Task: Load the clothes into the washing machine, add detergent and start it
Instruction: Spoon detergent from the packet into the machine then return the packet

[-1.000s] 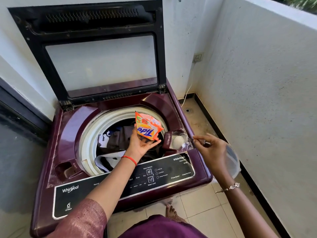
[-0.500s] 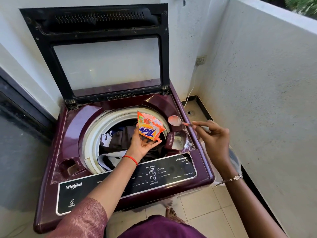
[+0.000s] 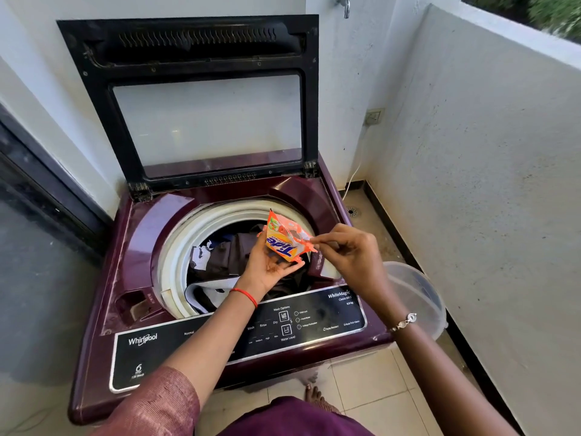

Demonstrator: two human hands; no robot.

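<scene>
Left hand (image 3: 270, 267) cups detergent sachet (image 3: 283, 243) upright, torn mouth turned toward right hand (image 3: 350, 251), likely so powder stays in. Right hand pinches what looks like spoon handle (image 3: 318, 243), tip at sachet mouth, probably scooping. Clothes (image 3: 232, 256) in drum (image 3: 176, 253) just beyond left hand. Detergent tray (image 3: 320, 267) directly under right hand.

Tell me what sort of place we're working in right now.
Most likely a home balcony or wash area: a top-loading washing machine stands on a tiled floor with a floor drain, and a low outer wall has greenery beyond it.
</scene>
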